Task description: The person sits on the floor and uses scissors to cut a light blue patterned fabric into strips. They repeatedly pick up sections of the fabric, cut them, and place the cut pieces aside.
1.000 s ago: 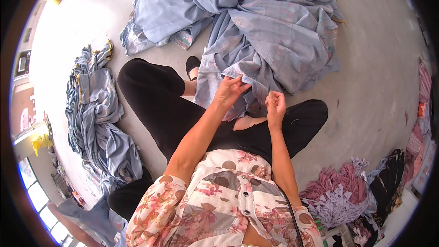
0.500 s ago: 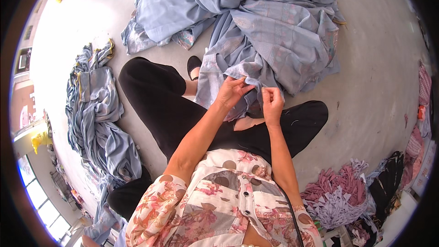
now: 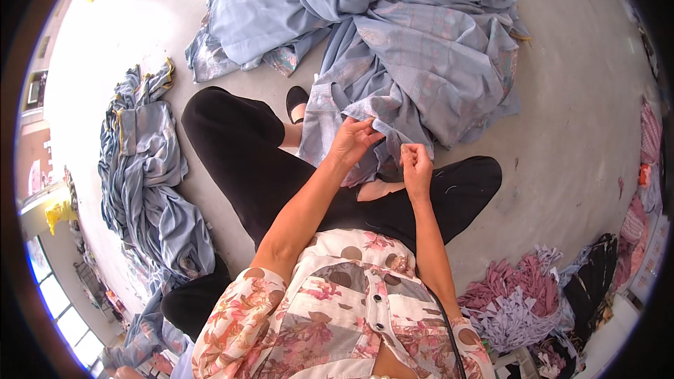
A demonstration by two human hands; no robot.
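Note:
My left hand (image 3: pixel 353 142) pinches the edge of a large grey-blue patterned cloth (image 3: pixel 442 49), which lies heaped in folds in front of me and runs down to my lap. A pale folded edge shows at my left fingertips. My right hand (image 3: pixel 417 168) is closed in a pinch just right of that edge, in front of the cloth. Whatever lies between its finger and thumb is too small to make out.
I sit on a grey floor (image 3: pixel 562 98) with my black-trousered legs (image 3: pixel 239 161) bent. To the left lies a long bundle of grey-blue cloth (image 3: pixel 151 175). Pink and lilac fabric scraps (image 3: pixel 519 295) are piled at the lower right, beside a black cloth (image 3: pixel 595 274).
My right hand has drawn slightly down and away from the cloth edge. My left hand keeps its pinch, almost in the same place.

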